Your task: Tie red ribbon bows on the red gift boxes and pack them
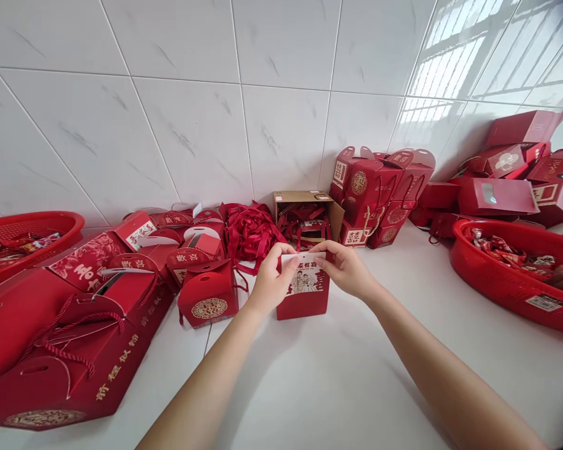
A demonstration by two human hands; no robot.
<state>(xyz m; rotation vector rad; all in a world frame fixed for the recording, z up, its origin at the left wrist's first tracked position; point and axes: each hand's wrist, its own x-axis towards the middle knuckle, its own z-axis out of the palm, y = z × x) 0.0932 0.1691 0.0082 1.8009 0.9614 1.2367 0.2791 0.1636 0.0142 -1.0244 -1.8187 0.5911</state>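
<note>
The red couple-printed gift box (304,305) is at the frame's centre, its top edge pinched by the left hand (271,284) and right hand (349,272), where uneven squeezing could crease the card or a backward push jostle the open cardboard box (336,220) behind.

It looks like an indoor packing place, whether in a home or a small workshop I cannot tell: a white work surface (380,375) spreads beneath the left hand (279,278) and right hand (346,269), and beyond them rises a white tiled wall (182,37), reflecting a barred window at its right. Red gift boxes (209,294) crowd the left hand's outer side, ribbons (253,231) lie just past it, and stacked boxes (375,181) stand beyond the right hand, whose outer side has a plastic basket (492,281) of small wrapped packets (502,253).
</note>
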